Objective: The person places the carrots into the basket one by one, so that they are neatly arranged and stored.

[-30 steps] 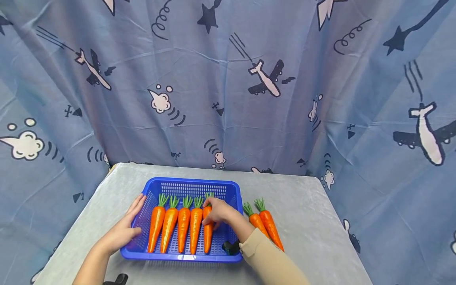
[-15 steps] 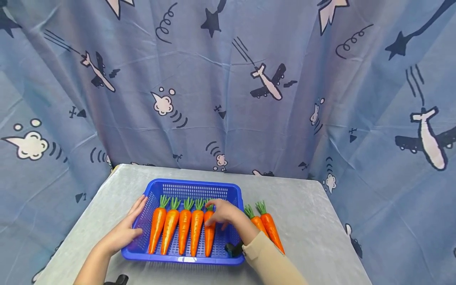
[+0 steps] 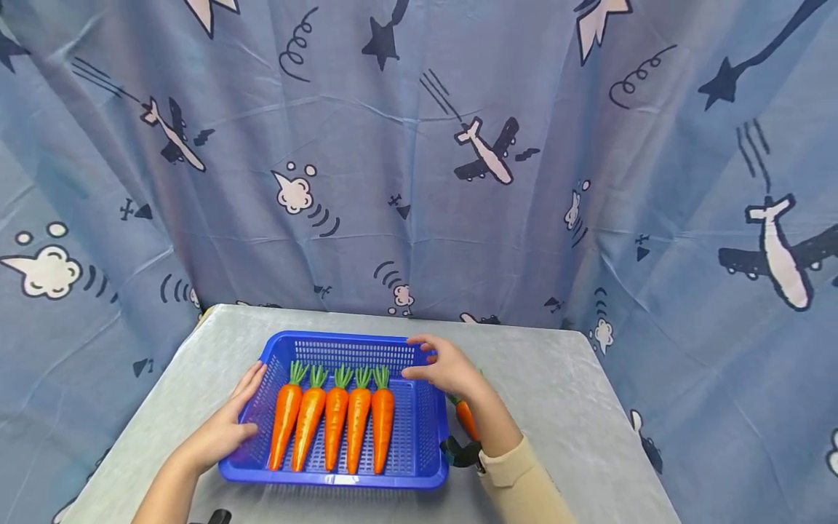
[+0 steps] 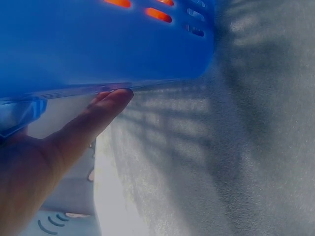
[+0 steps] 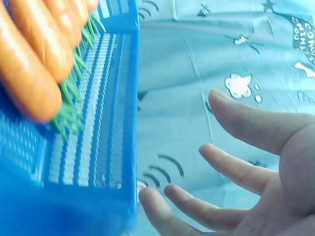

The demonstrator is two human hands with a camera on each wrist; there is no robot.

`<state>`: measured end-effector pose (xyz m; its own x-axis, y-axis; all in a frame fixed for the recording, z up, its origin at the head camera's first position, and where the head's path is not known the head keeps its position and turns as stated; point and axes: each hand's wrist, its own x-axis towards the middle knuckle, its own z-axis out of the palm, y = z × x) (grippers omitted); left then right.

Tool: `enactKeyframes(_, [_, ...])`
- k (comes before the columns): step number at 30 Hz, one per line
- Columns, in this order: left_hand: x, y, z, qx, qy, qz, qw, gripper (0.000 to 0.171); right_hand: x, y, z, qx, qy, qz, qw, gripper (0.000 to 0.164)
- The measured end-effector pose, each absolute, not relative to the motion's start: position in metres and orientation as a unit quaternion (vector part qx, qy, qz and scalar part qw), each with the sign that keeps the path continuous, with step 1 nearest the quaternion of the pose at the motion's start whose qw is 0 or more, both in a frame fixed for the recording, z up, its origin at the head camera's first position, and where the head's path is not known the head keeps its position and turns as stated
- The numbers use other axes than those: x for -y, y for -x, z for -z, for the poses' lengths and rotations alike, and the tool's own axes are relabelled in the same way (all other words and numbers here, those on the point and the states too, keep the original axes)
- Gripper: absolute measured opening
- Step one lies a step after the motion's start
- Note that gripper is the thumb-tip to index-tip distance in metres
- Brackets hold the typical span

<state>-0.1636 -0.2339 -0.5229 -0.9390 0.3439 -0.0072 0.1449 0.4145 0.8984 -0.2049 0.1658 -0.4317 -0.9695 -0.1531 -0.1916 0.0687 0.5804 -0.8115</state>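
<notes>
Several orange carrots with green tops lie side by side in a blue plastic basket [image 3: 288,478], their tips toward me. The rightmost carrot [image 3: 382,426] has bare basket floor to its right. My left hand [image 3: 225,429] rests along the basket's left side, fingers straight against it; the left wrist view shows a finger [image 4: 106,110] right at the basket's edge. Over the basket's back right corner is my right hand [image 3: 448,371], with its fingers spread and nothing between them. In the right wrist view, the fingers are beside the basket rim.
Right of the basket, a carrot [image 3: 466,418] lies on the grey-white table [image 3: 576,415], mostly hidden by my right forearm. A patterned blue curtain [image 3: 366,182] hangs behind the table. A black strap piece [image 3: 461,453] sits at my right wrist.
My right hand has let go of the rightmost carrot in the basket and moved up and right to the back right corner. The carrots outside are now mostly covered. The left hand stays put.
</notes>
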Motion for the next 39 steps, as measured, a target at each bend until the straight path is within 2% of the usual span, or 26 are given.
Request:
enactKeyframes(7, [0.236,0.162,0.524,-0.824,-0.149,-0.537,0.097,0.105,-0.197,0.199,0.439,-0.885,-0.007,0.459,0.070,0.058])
enactKeyframes(12, [0.234,0.163,0.522,-0.830,-0.148,-0.529,0.098,0.105,-0.229,0.193,0.456,-0.880,-0.009,0.473,0.030,0.052])
enactKeyframes(17, [0.234,0.163,0.521,-0.836,-0.139,-0.521,0.098,0.104,-0.266,0.189,0.477,-0.877,-0.012,0.480,0.017,0.053])
enactKeyframes(20, [0.234,0.163,0.521,-0.837,-0.137,-0.520,0.100,0.105,-0.290,0.187,0.496,-0.885,-0.018,0.464,0.034,0.058])
enactKeyframes(28, [0.235,0.165,0.522,-0.838,-0.143,-0.518,0.092,0.104,-0.325,0.180,0.539,-0.864,-0.003,0.483,0.142,0.065])
enactKeyframes(39, [0.234,0.163,0.523,-0.829,-0.148,-0.531,0.099,0.104,-0.323,0.183,0.545,-0.884,0.029,0.429,0.186,0.072])
